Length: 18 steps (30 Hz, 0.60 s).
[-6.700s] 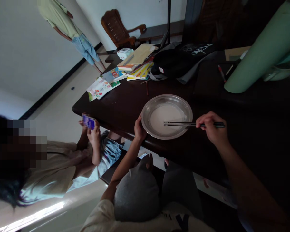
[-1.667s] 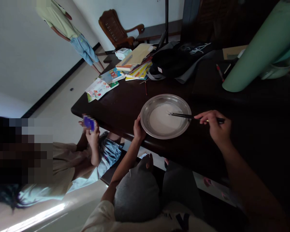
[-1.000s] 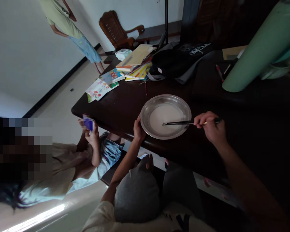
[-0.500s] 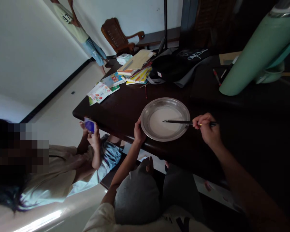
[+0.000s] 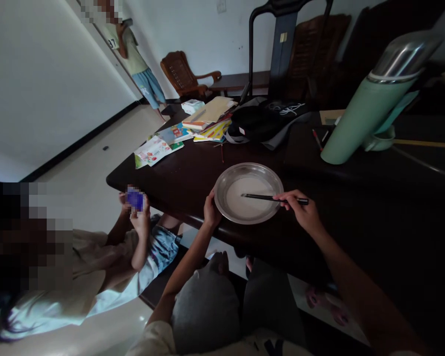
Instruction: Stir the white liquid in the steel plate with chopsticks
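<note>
At the bowl's (image 5: 221, 194) eight o'clock, our left hand (image 5: 211, 211) holds it; at three, our right hand (image 5: 302, 209) grips chopsticks (image 5: 261, 197) in pale liquid (image 5: 241, 207), seemingly smooth, stirring unfinished.

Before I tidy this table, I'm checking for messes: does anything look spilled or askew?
The book pile looks askew, stacked unevenly beside the black bag. No obvious spill shows around the metal bowl of whitish liquid.
</note>
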Tool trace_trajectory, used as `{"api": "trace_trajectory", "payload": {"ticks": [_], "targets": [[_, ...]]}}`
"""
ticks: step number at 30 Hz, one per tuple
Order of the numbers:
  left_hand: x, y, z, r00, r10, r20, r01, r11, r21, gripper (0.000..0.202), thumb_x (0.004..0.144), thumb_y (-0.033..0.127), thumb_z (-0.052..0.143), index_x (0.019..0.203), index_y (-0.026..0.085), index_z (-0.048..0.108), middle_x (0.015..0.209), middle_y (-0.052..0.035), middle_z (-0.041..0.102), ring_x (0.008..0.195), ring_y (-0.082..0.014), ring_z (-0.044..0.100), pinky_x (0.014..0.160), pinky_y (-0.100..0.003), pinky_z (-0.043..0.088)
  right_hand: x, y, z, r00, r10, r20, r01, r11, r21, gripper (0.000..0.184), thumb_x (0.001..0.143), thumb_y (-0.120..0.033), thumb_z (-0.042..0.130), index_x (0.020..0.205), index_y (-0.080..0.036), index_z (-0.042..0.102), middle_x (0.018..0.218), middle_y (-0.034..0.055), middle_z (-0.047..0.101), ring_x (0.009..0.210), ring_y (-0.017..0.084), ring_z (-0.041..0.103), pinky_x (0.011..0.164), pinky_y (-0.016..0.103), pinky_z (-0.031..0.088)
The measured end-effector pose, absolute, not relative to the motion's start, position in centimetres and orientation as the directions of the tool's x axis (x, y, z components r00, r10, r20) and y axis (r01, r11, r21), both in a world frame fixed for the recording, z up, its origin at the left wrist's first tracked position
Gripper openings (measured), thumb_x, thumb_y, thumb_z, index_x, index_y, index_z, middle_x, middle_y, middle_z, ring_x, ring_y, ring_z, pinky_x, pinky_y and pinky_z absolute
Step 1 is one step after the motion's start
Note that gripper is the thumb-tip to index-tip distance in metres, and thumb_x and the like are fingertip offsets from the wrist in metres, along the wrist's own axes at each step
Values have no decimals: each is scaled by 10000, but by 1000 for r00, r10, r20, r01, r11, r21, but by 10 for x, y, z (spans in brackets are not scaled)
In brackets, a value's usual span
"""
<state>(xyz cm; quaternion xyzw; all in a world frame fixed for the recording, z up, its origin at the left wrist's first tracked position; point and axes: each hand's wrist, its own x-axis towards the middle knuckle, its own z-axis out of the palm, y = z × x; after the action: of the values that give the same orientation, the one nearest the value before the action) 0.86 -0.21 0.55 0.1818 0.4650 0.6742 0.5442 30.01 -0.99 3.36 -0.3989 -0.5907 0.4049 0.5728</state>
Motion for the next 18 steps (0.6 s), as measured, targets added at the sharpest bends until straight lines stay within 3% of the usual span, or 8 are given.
{"api": "trace_trajectory", "payload": {"ticks": [6,9,13,18], "targets": [[10,-2,7,-359,894,-268,-577,13,817,238,859,333,692,1013,242,848,946,-47,856,1225,-323,785,1090,-418,590,309,-7,30,201,906,373,-31,386,-922,569,1015,-729,713,729,-237,705,701,55,812,533,160,613,507,295,486],[10,-1,7,-364,890,-273,-575,16,818,268,849,337,702,1042,231,855,945,-39,856,1188,-316,793,1093,-414,584,307,-8,29,110,931,347,-85,357,-930,555,1024,-713,714,731,-241,719,717,57,822,537,166,621,507,300,492],[9,-2,6,-353,898,-264,-567,19,824,251,865,361,723,1039,238,856,956,-42,855,1181,-325,790,1099,-438,578,304,-10,31,-26,919,394,5,394,-919,541,1014,-698,740,725,-242,763,873,84,882,620,174,679,567,318,544],[8,-1,5,-343,898,-276,-577,31,816,204,878,349,720,994,245,851,919,-31,842,1185,-319,782,1092,-432,576,312,-4,31,212,903,373,-67,394,-917,557,983,-714,769,692,-242,716,684,44,800,539,158,606,505,291,477]]}}
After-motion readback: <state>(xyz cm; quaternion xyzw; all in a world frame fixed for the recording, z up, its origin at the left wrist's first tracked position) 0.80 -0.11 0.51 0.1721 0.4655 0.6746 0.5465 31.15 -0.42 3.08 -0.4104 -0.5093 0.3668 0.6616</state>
